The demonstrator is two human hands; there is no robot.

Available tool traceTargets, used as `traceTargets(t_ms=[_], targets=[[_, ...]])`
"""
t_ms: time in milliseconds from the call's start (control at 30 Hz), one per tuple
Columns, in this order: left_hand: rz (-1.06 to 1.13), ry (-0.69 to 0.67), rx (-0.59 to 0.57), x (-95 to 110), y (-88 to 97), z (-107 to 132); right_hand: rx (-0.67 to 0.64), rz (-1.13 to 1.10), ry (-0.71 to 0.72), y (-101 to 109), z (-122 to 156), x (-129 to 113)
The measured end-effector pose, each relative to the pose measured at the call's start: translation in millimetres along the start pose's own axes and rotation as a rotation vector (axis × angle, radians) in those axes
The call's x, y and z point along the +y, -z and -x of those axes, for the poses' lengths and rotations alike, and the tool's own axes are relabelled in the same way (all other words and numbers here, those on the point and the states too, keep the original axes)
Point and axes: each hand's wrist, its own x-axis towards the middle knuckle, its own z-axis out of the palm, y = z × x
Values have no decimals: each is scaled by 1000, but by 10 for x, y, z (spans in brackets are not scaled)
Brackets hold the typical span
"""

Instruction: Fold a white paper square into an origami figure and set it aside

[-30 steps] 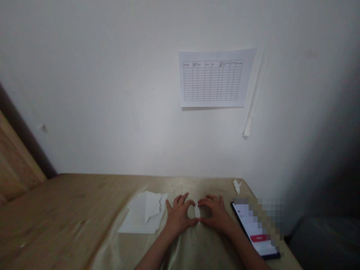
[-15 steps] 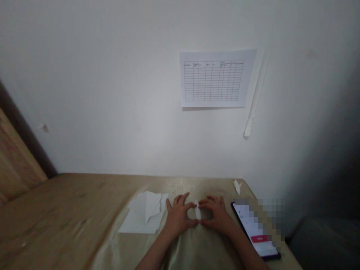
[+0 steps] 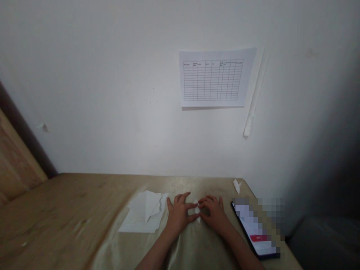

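Left hand point(image 3: 178, 215) and right hand point(image 3: 214, 214) are closed on a folded paper point(image 3: 197, 210), which is pinched between their fingertips. Loose sheets point(image 3: 143, 215) are seen beside the left hand.

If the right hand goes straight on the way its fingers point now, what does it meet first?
The right hand would first meet the small folded white paper piece, which it seems to touch; directly beyond lies the left hand. Depth is unclear.

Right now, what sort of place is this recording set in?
Likely a plain indoor work corner, home or office: a cloth-covered table against a white wall, a printed grid sheet stuck on it, loose paper sheets and a phone.
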Motion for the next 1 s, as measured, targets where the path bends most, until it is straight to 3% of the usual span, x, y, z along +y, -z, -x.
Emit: traceTargets(t_ms=[333,1000], targets=[[-103,31,-49,61,129,-29,-12,18,-8,37,-9,-28],[-98,39,-135,-71,88,-155,-29,26,-10,47,-12,-26]])
